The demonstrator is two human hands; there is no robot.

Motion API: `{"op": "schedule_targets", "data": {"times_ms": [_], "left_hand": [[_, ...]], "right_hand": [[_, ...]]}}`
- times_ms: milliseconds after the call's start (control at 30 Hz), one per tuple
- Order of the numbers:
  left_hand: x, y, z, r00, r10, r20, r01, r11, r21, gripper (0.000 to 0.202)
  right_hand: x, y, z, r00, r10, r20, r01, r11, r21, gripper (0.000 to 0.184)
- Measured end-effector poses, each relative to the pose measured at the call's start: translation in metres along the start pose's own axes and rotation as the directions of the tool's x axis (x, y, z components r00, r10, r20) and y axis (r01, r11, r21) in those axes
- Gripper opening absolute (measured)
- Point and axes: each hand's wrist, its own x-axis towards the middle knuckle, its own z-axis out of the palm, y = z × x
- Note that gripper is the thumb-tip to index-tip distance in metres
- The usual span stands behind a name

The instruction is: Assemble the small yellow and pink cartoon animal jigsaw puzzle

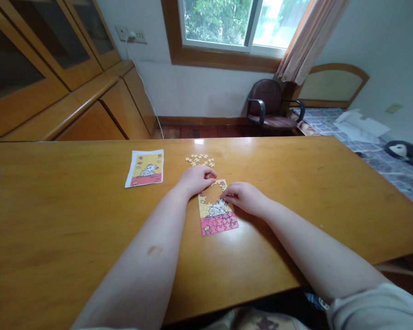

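A partly assembled jigsaw puzzle (220, 223) lies flat on the table, pink along the bottom with a white cartoon animal above. Its yellow upper part has an open gap through which the wood shows. My left hand (197, 179) rests over the puzzle's upper left edge, fingers bent, thumb and fingertips apart, with nothing visible between them. At the gap's right side, my right hand (247, 197) has its thumb and fingertips pinched on a small puzzle piece, mostly hidden by the fingers. Beyond the left hand lie several loose yellow puzzle pieces (200, 159).
A printed reference picture (146, 169) lies on the wooden table (89, 201) left of the loose pieces. Past the table's far edge stand a wheeled-style armchair (266, 103) and a bed (375, 151). A wooden cabinet (86, 110) fills the left side.
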Motion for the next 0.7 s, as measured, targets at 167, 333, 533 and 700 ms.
{"op": "schedule_targets", "data": {"times_ms": [167,333,533,700], "left_hand": [[-0.001,0.002,-0.001,1.0,-0.005,-0.005,0.005,1.0,-0.004,0.024],[-0.001,0.003,-0.002,1.0,-0.004,-0.001,0.004,1.0,0.008,0.024],[-0.001,0.004,-0.002,1.0,-0.007,0.004,0.007,1.0,0.006,0.024],[-0.001,0.003,-0.002,1.0,-0.006,-0.003,0.006,1.0,0.004,0.022]], "right_hand": [[0.0,0.003,0.003,0.998,-0.055,-0.01,0.055,0.996,-0.07,0.015],[-0.003,-0.001,-0.001,0.997,-0.074,-0.025,0.071,0.99,-0.118,0.017],[-0.01,-0.007,-0.014,0.998,-0.068,-0.009,0.063,0.963,-0.263,0.028],[-0.011,-0.009,-0.015,0.995,-0.052,0.08,0.073,0.957,-0.281,0.03]]}}
